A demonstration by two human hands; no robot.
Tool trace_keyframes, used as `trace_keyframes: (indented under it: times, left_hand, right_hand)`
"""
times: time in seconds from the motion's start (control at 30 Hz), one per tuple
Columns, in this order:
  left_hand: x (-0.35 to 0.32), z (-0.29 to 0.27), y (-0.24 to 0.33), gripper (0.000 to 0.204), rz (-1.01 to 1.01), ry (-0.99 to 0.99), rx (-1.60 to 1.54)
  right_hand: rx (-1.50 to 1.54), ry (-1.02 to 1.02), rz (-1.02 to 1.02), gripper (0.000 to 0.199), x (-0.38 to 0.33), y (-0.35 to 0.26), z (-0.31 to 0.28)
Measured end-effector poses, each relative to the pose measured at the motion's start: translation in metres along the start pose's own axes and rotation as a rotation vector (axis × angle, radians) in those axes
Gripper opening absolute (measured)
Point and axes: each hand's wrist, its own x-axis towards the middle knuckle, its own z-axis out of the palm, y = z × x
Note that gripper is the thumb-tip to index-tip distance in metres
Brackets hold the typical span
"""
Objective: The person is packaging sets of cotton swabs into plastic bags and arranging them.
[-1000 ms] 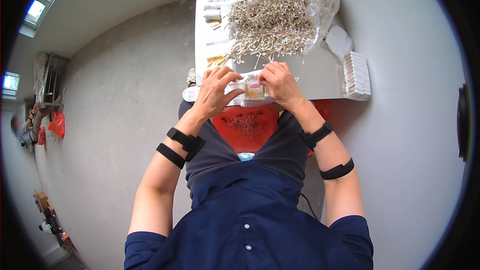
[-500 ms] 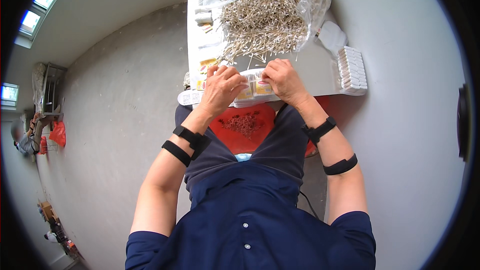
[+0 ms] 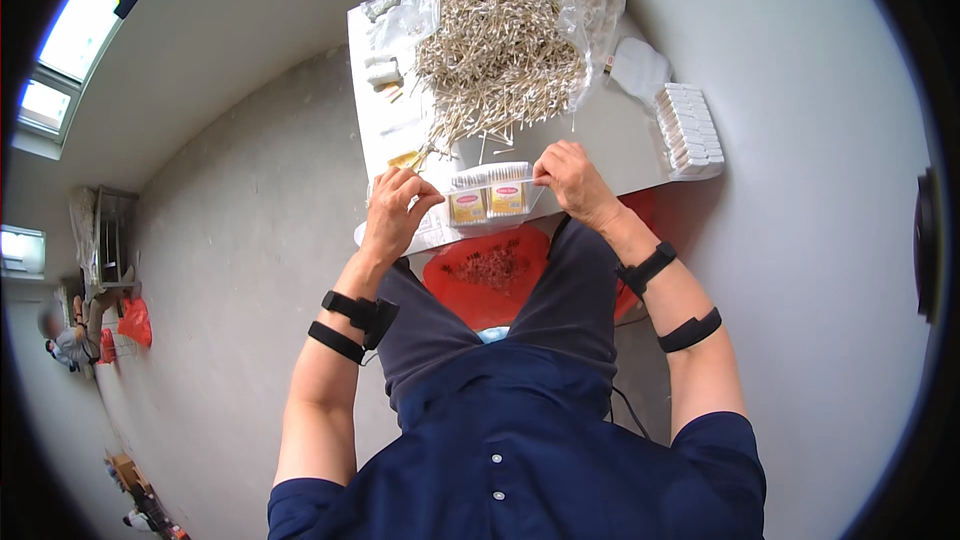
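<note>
Between my two hands, at the near edge of the table, is a clear plastic bag [image 3: 487, 202] with cotton swab packs in it; two yellow labels face up and a row of white tips shows along the far side. My left hand [image 3: 397, 208] pinches the bag's left corner between thumb and fingers. At the opposite corner my right hand [image 3: 577, 182] is closed on the plastic, which is drawn taut between them. Just beyond lies a big heap of loose cotton swabs [image 3: 505, 55] in an opened clear plastic sack.
Stacked white swab bundles [image 3: 690, 130] stand at the table's right corner, by a whitish plastic piece [image 3: 638, 68]. White packs [image 3: 382, 73] line the left side. Under the table edge, a red container [image 3: 487, 275] sits between my knees. Another person [image 3: 75, 340] sits far left.
My hands have moved apart, the left one outward to the left, stretching the bag's top edge. More of the two labelled packs now shows. The whole view has shifted slightly.
</note>
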Motion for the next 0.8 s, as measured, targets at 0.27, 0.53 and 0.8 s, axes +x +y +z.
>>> trace_keyframes:
  times: [0.27, 0.53, 0.8]
  left_hand:
    - [-0.008, 0.003, -0.001, 0.012, -0.039, 0.016, -0.133]
    - [-0.007, 0.008, 0.018, 0.039, 0.007, 0.009, 0.072]
    - [0.014, 0.03, 0.023, 0.012, 0.159, 0.018, 0.043]
  right_hand:
    - [0.07, 0.037, 0.092, 0.013, -0.004, 0.004, 0.002]
    - [-0.035, 0.121, 0.088, 0.032, 0.013, -0.038, 0.006]
    - [-0.071, 0.1, -0.066, 0.015, 0.026, -0.041, 0.034]
